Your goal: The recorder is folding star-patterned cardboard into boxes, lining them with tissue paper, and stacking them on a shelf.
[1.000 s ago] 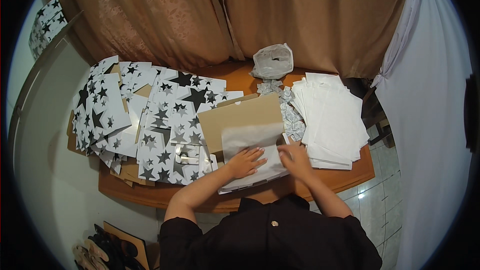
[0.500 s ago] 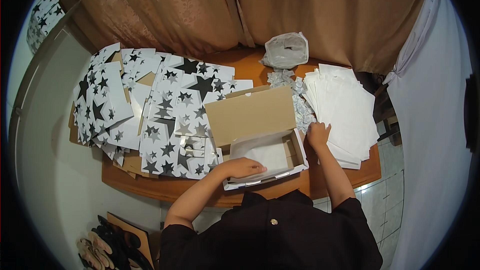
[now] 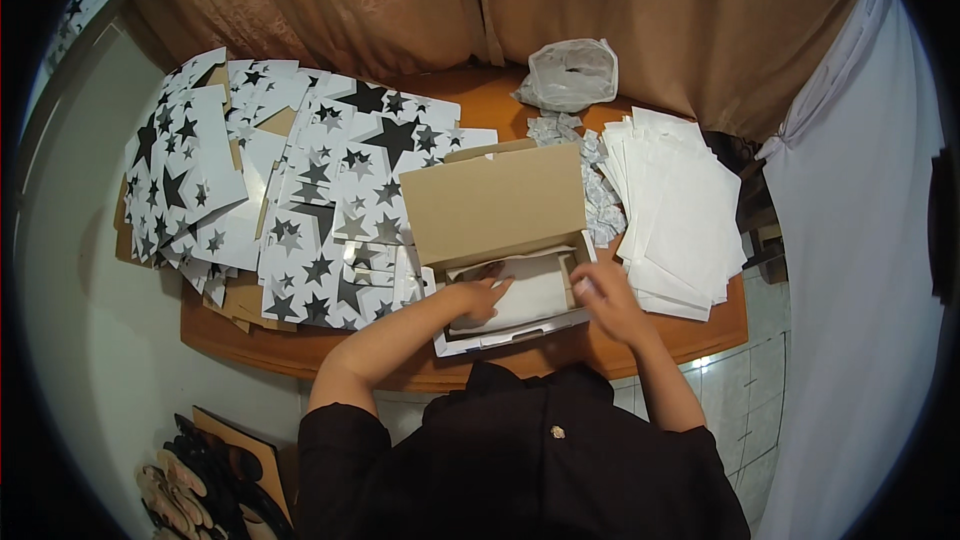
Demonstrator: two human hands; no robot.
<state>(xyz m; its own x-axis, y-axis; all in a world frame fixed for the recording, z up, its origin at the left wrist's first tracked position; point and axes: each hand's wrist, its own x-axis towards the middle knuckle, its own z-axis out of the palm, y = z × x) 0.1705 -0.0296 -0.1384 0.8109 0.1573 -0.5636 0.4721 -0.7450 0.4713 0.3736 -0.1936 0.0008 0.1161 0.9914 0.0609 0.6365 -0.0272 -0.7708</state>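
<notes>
A cardboard box (image 3: pixel 514 344), white outside and brown inside, stands before me with its brown lid (image 3: pixel 495 202) raised. White paper (image 3: pixel 535 285) lines its inside. My left hand (image 3: pixel 482 298) lies in the box on the paper, fingers apart. Over the box's right end is my right hand (image 3: pixel 608 300), its fingers curled together; whatever they may hold cannot be made out. Behind the box's right side lies a heap of small grey-white packets (image 3: pixel 601 210). A stack of white paper sheets (image 3: pixel 685 210) sits to the right of them.
Flat cardboard pieces with black and grey stars (image 3: pixel 330 180) cover the left of the wooden table (image 3: pixel 400 372). A translucent plastic bag (image 3: pixel 572 75) stands at the back, before brown curtains (image 3: pixel 660 20). Shoes (image 3: pixel 215 480) are at the lower left; a white cloth (image 3: pixel 850 240) hangs at right.
My right hand has moved left from beside the packets to over the box's right end. Inside the box, my left hand has shifted deeper onto the paper, which now lies flatter.
</notes>
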